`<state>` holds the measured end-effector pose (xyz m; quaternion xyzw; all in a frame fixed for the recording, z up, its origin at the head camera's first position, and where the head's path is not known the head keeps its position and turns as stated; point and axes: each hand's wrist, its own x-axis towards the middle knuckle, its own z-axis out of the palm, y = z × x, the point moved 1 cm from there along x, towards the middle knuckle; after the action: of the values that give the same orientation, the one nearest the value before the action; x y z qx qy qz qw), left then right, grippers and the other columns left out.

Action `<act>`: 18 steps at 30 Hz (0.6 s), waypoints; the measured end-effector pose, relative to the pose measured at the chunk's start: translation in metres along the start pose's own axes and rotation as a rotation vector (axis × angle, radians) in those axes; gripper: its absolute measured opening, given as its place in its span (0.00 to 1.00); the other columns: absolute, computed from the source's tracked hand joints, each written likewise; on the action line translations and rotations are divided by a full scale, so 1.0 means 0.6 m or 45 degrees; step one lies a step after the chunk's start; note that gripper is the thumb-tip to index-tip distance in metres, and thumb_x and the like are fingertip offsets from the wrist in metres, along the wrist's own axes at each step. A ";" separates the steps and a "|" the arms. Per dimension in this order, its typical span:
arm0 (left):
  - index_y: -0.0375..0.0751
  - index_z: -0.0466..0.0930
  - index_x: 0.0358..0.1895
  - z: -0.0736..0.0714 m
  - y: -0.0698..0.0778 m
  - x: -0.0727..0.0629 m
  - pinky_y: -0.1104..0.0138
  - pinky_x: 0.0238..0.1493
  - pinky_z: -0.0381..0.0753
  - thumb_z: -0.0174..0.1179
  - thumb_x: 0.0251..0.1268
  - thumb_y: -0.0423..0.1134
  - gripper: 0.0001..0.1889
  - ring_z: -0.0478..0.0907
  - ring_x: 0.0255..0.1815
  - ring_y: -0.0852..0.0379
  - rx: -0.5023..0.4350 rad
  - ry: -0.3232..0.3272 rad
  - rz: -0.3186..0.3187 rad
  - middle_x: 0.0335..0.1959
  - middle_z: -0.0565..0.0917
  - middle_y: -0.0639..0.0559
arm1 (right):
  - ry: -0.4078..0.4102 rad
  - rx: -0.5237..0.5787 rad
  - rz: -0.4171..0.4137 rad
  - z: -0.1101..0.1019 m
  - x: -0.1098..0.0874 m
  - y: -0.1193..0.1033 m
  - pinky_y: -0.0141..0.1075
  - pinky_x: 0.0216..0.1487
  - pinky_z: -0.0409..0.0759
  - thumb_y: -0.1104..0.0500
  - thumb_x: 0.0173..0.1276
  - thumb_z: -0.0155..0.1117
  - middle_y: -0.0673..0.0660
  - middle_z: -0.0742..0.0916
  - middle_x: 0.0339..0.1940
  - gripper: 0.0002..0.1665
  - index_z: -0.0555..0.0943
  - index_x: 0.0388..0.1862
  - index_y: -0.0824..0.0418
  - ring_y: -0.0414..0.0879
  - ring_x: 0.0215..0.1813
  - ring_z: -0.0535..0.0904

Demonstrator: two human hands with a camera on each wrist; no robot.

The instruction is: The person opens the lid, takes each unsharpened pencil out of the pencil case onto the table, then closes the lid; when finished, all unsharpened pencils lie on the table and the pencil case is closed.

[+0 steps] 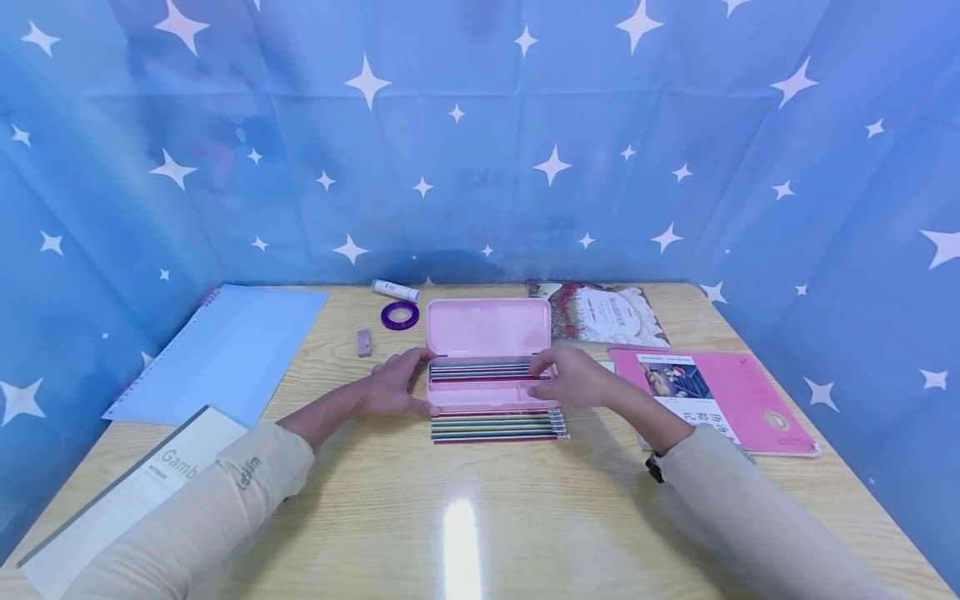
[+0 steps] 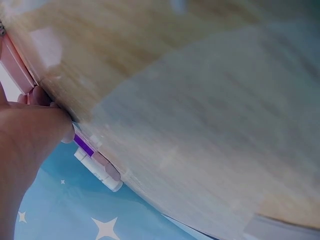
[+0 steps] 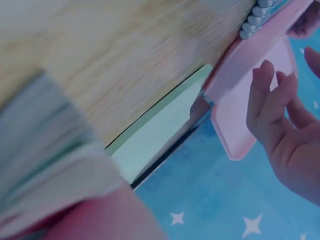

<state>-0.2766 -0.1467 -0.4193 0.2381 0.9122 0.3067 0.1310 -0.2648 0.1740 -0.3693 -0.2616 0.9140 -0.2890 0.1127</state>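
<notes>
A pink pencil case lies with its lid up in the middle of the table. Several striped pencils fill its back compartment, while the front compartment shows mostly bare pink. My left hand grips the case's left end, thumb at the front corner and fingers toward the hinge. Over the right end, my right hand has loosely bent fingers at the pencil ends; in the right wrist view nothing shows between those fingers. More pencils lie in a row along the case's front, their ends to the right.
Behind my left hand are an eraser, a purple tape roll and a white glue stick. Left lie a blue spiral notebook and a white notebook. Right are a pink folder and a patterned book.
</notes>
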 end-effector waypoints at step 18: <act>0.45 0.58 0.72 0.001 0.000 0.001 0.41 0.67 0.54 0.72 0.52 0.59 0.48 0.60 0.70 0.44 -0.005 -0.009 0.004 0.71 0.67 0.47 | -0.166 -0.065 -0.067 0.015 0.044 0.011 0.36 0.37 0.77 0.65 0.70 0.61 0.52 0.84 0.28 0.08 0.85 0.41 0.68 0.40 0.28 0.74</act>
<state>-0.2766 -0.1459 -0.4200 0.2402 0.9107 0.3079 0.1344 -0.2865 0.1600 -0.3821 -0.3065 0.9046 -0.2508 0.1576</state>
